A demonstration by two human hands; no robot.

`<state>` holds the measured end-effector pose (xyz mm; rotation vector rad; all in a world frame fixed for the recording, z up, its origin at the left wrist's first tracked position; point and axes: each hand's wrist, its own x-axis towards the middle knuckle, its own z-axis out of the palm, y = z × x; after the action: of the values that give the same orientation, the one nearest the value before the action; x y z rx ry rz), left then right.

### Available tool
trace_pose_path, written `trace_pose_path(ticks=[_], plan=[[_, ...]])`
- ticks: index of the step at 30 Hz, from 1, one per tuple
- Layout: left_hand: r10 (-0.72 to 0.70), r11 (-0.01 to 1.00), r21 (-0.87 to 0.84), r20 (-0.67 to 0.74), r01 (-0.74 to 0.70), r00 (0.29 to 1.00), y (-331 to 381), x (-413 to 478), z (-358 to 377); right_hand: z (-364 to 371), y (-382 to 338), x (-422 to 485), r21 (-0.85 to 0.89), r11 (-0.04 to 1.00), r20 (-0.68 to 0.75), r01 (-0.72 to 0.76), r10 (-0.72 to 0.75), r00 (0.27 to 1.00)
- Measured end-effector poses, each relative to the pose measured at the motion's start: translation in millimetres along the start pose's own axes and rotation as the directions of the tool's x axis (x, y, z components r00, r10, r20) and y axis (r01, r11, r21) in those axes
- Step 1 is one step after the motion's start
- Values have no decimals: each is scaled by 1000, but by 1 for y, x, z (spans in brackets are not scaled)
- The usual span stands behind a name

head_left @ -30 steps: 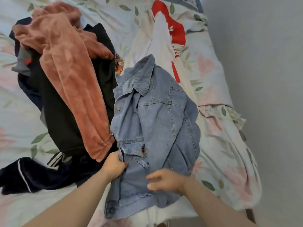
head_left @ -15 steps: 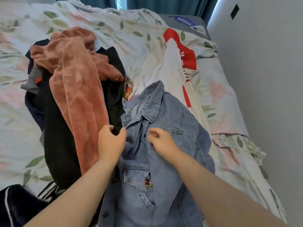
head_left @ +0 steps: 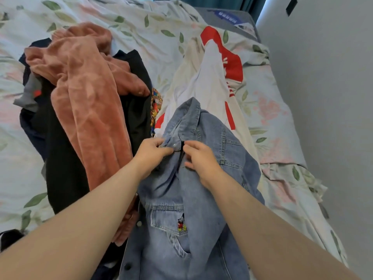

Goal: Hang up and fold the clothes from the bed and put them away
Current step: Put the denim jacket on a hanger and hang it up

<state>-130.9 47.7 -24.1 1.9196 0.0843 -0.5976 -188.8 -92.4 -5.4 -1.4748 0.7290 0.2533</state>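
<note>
Right at the near edge of the bed (head_left: 161,37) there's a light blue denim jacket (head_left: 165,249) lying front-up, its hem toward the camera and its collar (head_left: 189,116) pointing up the bed. There's a little cartoon mouse patch (head_left: 181,224) stitched on the chest pocket. Both bare forearms reach in over it. The left hand (head_left: 151,153) pinches the jacket's front edge right by a metal snap button (head_left: 174,145), and the right hand (head_left: 199,160) has its fingers curled into the denim on the other side of the opening, so both hands are grasping the jacket just below the collar, almost touching each other. Beside the jacket on the left is a heap: a long pink fleece piece (head_left: 86,110) draped over a black garment (head_left: 64,168), with something navy and a bit of grey poking out at the heap's far left. Another dark item with a white stripe (head_left: 8,237) peeks in at the near left edge. Behind the collar, a white garment with red blocks (head_left: 210,85) runs up toward the far right corner, and a scrap of busy colourful print (head_left: 155,106) sits between it and the black one. The floral sheet covers most of the bed, but at the far right corner the grey mattress with a blue label (head_left: 228,18) shows. A plain wall (head_left: 323,98) runs along the right edge, and there are teal curtains (head_left: 222,1) at the far end.
</note>
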Motion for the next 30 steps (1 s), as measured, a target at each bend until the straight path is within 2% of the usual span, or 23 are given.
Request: trace_pose_path(ticks=[1, 3, 4, 6, 7, 9, 10, 12, 15, 19, 23, 26, 30], plan=[[60, 998, 0, -14, -60, 998, 10, -12, 1, -5, -5, -8, -77, 993, -55, 91, -96, 994], [236, 965, 136, -67, -225, 970, 34, -40, -2, -19, -17, -27, -229, 945, -156, 235, -274, 949], [326, 930, 209, -88, -303, 941, 48, -56, -5, -25, -26, -39, -246, 932, -172, 266, -312, 934], [423, 892, 228, -119, -390, 898, 77, -93, -15, -36, -44, -64, -141, 957, -96, 255, -269, 958], [411, 906, 162, -108, -392, 905, 91, -113, -21, -39, -52, -76, -72, 971, -14, 227, -228, 974], [288, 945, -150, -39, -291, 957, 115, -150, -30, -44, -65, -104, -16, 976, 118, 218, -215, 969], [231, 922, -321, 7, -216, 973, 127, -167, -34, -46, -74, -117, -11, 970, 128, 242, -239, 963], [147, 846, -523, 29, -110, 989, 147, -195, -41, -51, -93, -146, -5, 954, 75, 300, -298, 952], [46, 718, -696, 41, -4, 998, 172, -235, -61, -62, -129, -189, -98, 921, 54, 377, -374, 926], [67, 587, -809, 38, -8, 997, 205, -302, -86, -70, -173, -244, -137, 922, 297, 363, -311, 903], [134, 587, -791, -118, -174, 984, 238, -381, -107, -61, -201, -293, -86, 938, 547, 336, -237, 803], [141, 624, -709, -312, -329, 940, 256, -438, -123, -44, -217, -336, -32, 948, 726, 317, -196, 660], [83, 600, -621, -579, -505, 811, 256, -509, -144, -11, -238, -387, 160, 926, 745, 342, -340, 574]])
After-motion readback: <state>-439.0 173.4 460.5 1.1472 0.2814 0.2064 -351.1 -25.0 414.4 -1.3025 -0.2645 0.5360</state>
